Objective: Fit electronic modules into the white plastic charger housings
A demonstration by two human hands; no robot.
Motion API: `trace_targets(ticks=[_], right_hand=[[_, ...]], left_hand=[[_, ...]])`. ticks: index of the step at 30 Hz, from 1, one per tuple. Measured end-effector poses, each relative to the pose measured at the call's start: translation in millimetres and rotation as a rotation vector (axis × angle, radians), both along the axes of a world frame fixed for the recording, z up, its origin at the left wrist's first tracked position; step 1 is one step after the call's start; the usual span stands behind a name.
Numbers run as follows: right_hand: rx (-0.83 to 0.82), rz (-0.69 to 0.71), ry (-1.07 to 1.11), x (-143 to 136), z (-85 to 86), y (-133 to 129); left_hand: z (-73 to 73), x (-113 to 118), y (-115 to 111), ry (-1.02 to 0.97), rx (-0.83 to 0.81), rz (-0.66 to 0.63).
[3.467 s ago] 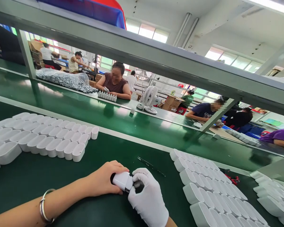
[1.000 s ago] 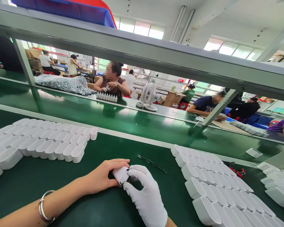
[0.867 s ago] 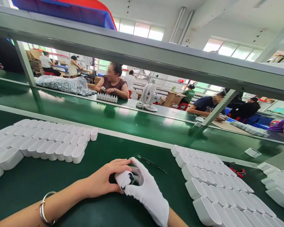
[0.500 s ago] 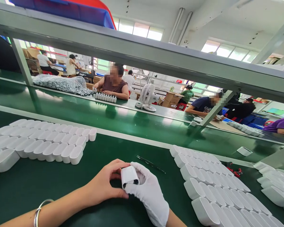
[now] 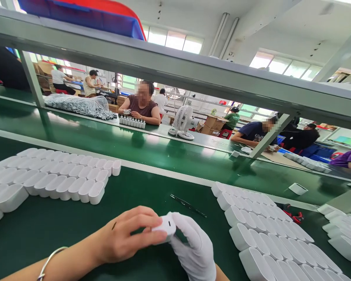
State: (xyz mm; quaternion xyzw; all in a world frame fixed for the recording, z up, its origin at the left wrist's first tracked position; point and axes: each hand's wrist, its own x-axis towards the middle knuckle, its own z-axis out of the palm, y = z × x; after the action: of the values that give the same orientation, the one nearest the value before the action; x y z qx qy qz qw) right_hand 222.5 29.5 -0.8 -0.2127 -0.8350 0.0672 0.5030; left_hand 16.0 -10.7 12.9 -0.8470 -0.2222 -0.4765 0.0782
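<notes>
- Your bare left hand (image 5: 121, 236) is grasping a small white, box-shaped plastic housing (image 5: 167, 226), thumb on the near side and fingers over the far side.
- Your white-gloved right hand (image 5: 194, 242) closes on the housing's right end, its fingers curved around that edge, so both hands appear to share the hold.
- The housing sits between your two hands, above the dark green bench top (image 5: 32, 238), with a small dark slot showing on its face. Whatever is inside it, you can't tell from here.
- The step in hand looks like handling or turning the housing between your fingers; how far along that is can't be judged.
- From this hold, any turn calls for one hand to carry the housing steadily while the other shifts its grip. Smooth plastic could slip against the glove, so keep your left thumb firm.
- Thin dark tweezers (image 5: 188, 205) lie just beyond your hands, touched by neither.
- White oval open-topped cups (image 5: 67, 187) stand in rows to your left; more white oblong cups (image 5: 241, 236) stand in rows to your right.
</notes>
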Motion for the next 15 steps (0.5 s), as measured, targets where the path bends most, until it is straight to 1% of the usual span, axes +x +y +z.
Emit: trace_targets(ticks=[3, 5, 7, 9, 11, 13, 15], right_hand=[[0.011, 0.018, -0.033, 2.6, 1.9, -5.6], [0.01, 0.037, -0.039, 3.6, 0.5, -7.0], [0.041, 0.016, -0.046, 4.5, -2.0, -6.8], [0.079, -0.025, -0.055, 5.2, -4.0, -5.9], [0.085, -0.049, -0.067, 4.9, -4.7, -4.6], [0.06, -0.04, -0.069, 3.5, -4.3, -3.8], [0.028, -0.018, -0.066, 1.8, -3.4, -3.5]], left_hand=[[6.3, -0.4, -5.8, 0.062, 0.097, -0.054], [6.1, -0.6, -8.0, 0.06, 0.121, -0.069], [3.0, -0.7, -7.6, 0.058, 0.102, -0.063], [-1.1, -0.9, -4.6, 0.017, 0.021, -0.046], [-4.3, -1.5, -0.2, -0.057, -0.125, -0.041], [-5.4, -2.4, 3.6, -0.119, -0.295, -0.06], [-4.5, -3.0, 5.4, -0.131, -0.432, -0.093]])
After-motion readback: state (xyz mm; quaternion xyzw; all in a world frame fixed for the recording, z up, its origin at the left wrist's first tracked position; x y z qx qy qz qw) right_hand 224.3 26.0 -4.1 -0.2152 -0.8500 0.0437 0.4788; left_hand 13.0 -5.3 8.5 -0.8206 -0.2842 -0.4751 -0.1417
